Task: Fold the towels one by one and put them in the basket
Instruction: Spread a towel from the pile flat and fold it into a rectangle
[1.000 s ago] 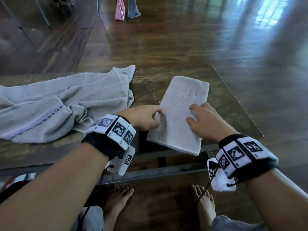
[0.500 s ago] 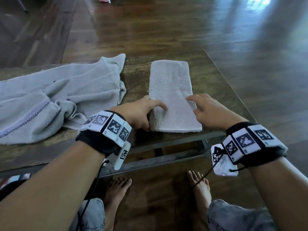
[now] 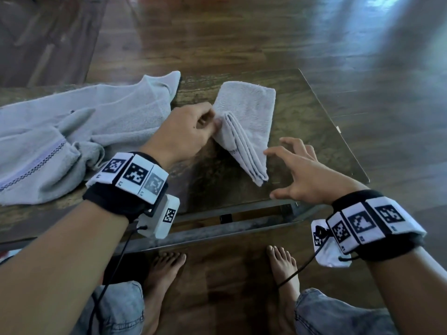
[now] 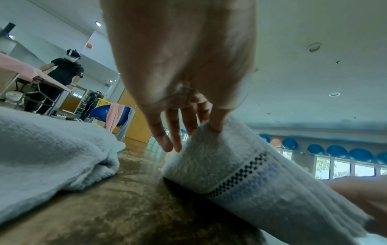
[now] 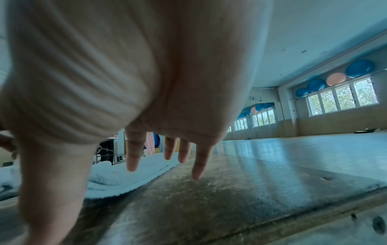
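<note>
A small grey towel [image 3: 251, 110], folded into a narrow strip, lies on the wooden table [image 3: 312, 122] right of centre. My left hand [image 3: 212, 122] pinches its near-left corner and holds that end raised, so the layered edge stands up. In the left wrist view my thumb and fingers [image 4: 216, 126] grip the towel [image 4: 230, 169] by its checked border. My right hand [image 3: 290, 165] hovers open just right of the towel's near end, fingers spread and holding nothing. The right wrist view shows that right hand [image 5: 167, 159] above the tabletop beside the towel [image 5: 125, 177].
A larger grey towel [image 3: 72, 134] lies crumpled on the left half of the table, close to my left wrist. The table's right edge [image 3: 338, 131] and near metal rail [image 3: 217, 228] border the work area. My bare feet stand under it. A person [image 4: 60, 79] stands far off.
My left hand has lifted the towel's near end off the table and swung it up and leftward. My right hand has come off the towel and opened beside it.
</note>
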